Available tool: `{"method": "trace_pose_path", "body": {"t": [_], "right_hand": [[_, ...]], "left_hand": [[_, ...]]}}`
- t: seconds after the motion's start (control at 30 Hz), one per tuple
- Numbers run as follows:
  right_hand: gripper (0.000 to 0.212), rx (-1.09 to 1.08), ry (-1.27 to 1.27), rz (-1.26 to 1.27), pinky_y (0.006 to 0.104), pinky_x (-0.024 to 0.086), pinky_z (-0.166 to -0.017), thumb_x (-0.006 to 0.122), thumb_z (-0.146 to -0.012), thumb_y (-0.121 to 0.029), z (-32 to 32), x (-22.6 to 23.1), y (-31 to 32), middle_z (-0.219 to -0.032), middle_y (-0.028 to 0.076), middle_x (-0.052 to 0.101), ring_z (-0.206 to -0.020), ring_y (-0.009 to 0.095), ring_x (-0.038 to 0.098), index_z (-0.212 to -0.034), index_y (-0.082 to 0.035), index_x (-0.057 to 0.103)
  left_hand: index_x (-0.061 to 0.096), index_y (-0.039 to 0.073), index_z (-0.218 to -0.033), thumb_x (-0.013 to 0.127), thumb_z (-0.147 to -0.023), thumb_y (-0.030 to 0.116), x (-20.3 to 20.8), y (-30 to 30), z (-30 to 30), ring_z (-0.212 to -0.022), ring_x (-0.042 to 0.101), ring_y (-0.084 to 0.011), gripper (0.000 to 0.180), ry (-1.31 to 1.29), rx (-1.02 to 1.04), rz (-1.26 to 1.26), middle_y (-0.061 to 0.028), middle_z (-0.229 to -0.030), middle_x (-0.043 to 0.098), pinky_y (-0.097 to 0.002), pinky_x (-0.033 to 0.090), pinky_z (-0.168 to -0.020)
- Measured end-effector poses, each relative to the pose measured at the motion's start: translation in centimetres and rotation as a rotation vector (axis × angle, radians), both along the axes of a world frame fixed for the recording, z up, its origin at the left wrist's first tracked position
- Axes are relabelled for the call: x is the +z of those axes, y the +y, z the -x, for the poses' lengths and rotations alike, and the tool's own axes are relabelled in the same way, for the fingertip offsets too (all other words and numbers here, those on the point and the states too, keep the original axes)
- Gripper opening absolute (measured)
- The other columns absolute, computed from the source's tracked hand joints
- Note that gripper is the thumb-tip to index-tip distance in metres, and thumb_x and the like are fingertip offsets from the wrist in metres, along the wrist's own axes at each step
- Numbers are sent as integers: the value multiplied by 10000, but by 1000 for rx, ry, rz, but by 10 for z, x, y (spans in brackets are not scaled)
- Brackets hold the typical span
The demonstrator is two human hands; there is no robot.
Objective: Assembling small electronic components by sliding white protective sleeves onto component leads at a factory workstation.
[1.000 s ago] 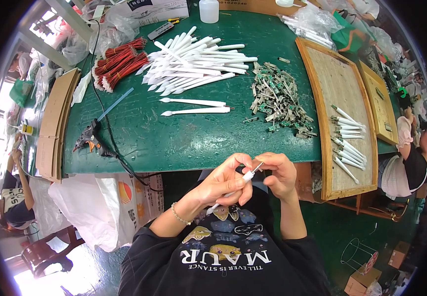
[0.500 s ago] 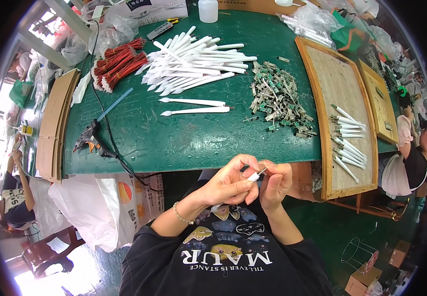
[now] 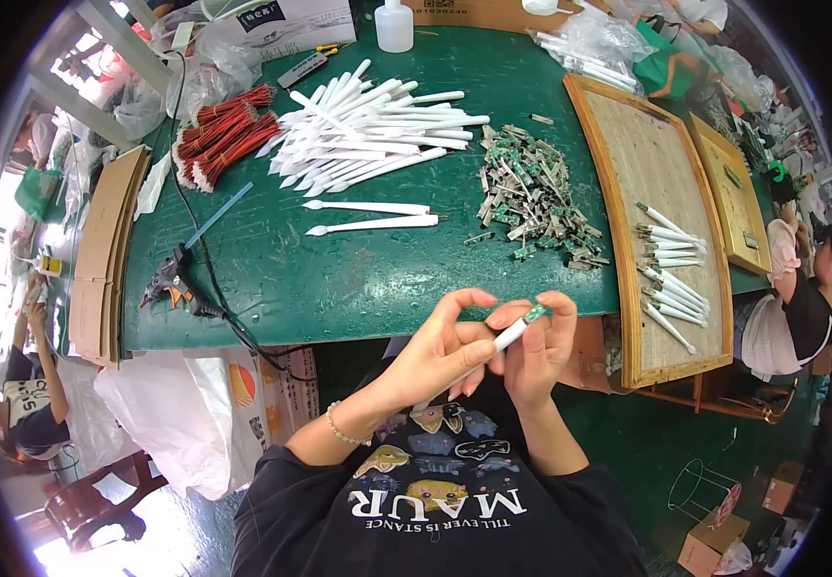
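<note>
Just off the near edge of the table, both my hands are closed on one slim white tube (image 3: 509,336). My left hand (image 3: 435,354) grips its lower part between thumb and fingers. At its upper end my right hand (image 3: 537,358) pinches around a small green circuit board (image 3: 535,313), which sticks out of the tube's mouth. How deep the board sits inside is hidden. Two white tubes with flame-shaped tips (image 3: 373,224) lie side by side on the table ahead of me. Beyond them is a large pile of similar white tubes (image 3: 368,130). Right of it lies a heap of small circuit boards (image 3: 536,197).
A wood-framed tray (image 3: 628,288) at the right bears several tubes with board ends. Red wire bundles (image 3: 228,139), a glue gun (image 3: 177,284) with its cord, and cardboard sheets (image 3: 103,255) are at the left. A white bottle (image 3: 394,27) stands at the back. Other people sit at both sides.
The tube has tilted up and to the right in my hands, and the green board at its end has come into view. My right fingers have shifted up around it.
</note>
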State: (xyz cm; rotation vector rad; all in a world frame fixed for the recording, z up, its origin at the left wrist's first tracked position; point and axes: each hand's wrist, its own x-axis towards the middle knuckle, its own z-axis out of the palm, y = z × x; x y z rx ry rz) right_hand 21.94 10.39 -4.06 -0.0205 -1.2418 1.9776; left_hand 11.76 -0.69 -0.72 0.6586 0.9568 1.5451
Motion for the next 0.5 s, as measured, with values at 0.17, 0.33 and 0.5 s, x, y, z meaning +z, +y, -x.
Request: {"method": "trace_pose_path", "body": {"t": [0.17, 0.33, 0.5], "right_hand": [[312, -249, -131, -309, 306, 512, -665, 461, -972, -254, 0, -9, 6, -863, 180, 629, -748, 223, 639, -1174, -39, 357], [370, -263, -97, -332, 332, 488, -620, 446, -961, -367, -3, -7, -5, -762, 138, 611, -631, 203, 593, -1174, -76, 362], [438, -291, -68, -380, 387, 516, -689, 467, -935, -428, 0, -5, -6, -721, 117, 603, -630, 210, 601, -1202, -111, 326]], "left_hand": [[548, 14, -1086, 468, -970, 202, -3, -8, -1, -465, 475, -27, 235, 13, -128, 192, 1, -619, 539, -149, 336, -404], [610, 1, -1026, 488, -961, 186, -4, -9, -14, -457, 423, -15, 231, 52, -4, 165, 4, -630, 544, -161, 310, -402], [636, -1, -1017, 503, -956, 186, -6, -9, -21, -451, 368, -5, 237, 76, 35, 135, 9, -635, 537, -170, 281, -389]]}}
